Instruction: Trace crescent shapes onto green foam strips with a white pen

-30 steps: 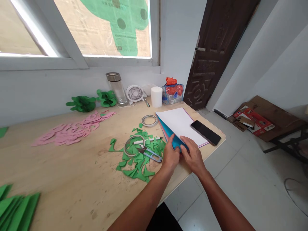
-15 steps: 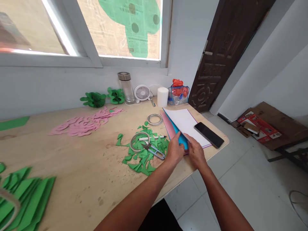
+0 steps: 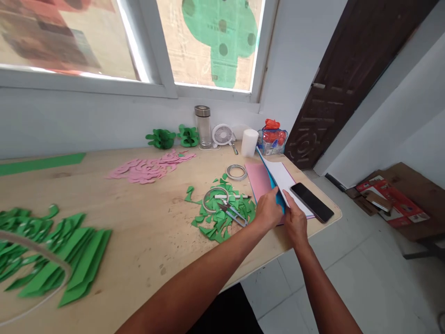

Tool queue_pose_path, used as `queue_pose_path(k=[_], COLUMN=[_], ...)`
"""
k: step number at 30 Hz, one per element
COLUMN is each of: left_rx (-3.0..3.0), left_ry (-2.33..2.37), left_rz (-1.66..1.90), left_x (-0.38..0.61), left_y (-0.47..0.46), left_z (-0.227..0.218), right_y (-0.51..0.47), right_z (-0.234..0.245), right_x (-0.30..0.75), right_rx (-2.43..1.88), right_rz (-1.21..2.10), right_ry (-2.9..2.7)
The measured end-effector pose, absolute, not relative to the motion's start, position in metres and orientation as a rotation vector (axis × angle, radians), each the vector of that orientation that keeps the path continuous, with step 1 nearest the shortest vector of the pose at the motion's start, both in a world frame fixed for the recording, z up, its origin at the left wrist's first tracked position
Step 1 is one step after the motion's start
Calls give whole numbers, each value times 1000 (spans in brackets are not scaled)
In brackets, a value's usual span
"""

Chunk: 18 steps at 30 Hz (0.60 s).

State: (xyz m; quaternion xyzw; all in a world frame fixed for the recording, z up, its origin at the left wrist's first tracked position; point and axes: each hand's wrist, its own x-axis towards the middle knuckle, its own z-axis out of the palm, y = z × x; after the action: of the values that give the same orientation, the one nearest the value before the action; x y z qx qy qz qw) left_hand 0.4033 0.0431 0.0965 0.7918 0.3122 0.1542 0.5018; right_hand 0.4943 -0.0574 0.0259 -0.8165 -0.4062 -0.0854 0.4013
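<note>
At the table's right end lies a stack of coloured paper, with a white sheet [image 3: 283, 174] on top, a blue sheet [image 3: 281, 201] beneath it and a pink sheet [image 3: 256, 178] exposed at the left. My left hand [image 3: 269, 211] is closed at the near edge of the blue sheet, which is lifted and bent. Beside it, my right hand [image 3: 295, 222] pinches the near edge of the raised white sheet. The palm sides of both hands are hidden. A black phone [image 3: 312, 202] rests on the stack's right side.
Left of my hands, thread snips [image 3: 233, 214], a pen [image 3: 227, 197] and a tape roll [image 3: 205, 200] lie on green scraps [image 3: 212, 229]. Another tape roll [image 3: 236, 172] sits behind. Pink cut-outs [image 3: 148, 170], folded green paper [image 3: 86, 264] and a glass bottle [image 3: 204, 130] are farther left.
The blue and white sheets have been lifted higher and folded away from the pink one, exposing more of it. My view has turned left, bringing more green paper into sight.
</note>
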Motion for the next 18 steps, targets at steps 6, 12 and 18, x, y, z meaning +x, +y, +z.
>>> queue_pose_path(k=[6, 12, 18], left_rx=[2029, 2022, 1939], left_ry=[709, 753, 753], left_rz=[326, 288, 271], left_x=[402, 398, 392], left_y=[45, 42, 49], left_z=[102, 98, 105], right_y=[-59, -62, -64], right_z=[20, 16, 9], right_x=[496, 499, 505], right_rx=[-2034, -2093, -2257], right_rz=[-230, -289, -523], right_ry=[-1181, -1271, -1352])
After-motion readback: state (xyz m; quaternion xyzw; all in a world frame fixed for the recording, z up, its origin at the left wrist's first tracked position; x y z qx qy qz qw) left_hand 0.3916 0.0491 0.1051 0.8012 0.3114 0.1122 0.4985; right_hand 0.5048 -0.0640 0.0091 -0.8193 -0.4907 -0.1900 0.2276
